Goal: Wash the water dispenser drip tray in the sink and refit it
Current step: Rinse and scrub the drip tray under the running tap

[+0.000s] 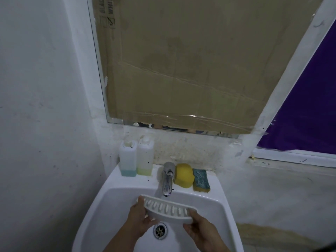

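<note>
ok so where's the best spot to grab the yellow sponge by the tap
Grip the yellow sponge across its rounded top, coming from above and the front: the tap crowds its left side, the green scrubber sits close on its right, and the wall is behind.

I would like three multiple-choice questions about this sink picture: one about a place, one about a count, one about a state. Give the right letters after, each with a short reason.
1. Where is the drip tray?
A. held over the sink, below the tap
B. lying beside the bottles
C. on the window ledge

2. How many bottles stand on the back-left ledge of the sink?
A. one
B. two
C. four

3. How is the tray held?
A. by the left hand only
B. by no hand
C. by both hands, one at each end

Answers:
1 A: the tray hangs above the drain, near the spout.
2 B: a blue-liquid bottle and a yellow-liquid bottle.
3 C: the left hand and the right hand each have a grip on one end.
</note>
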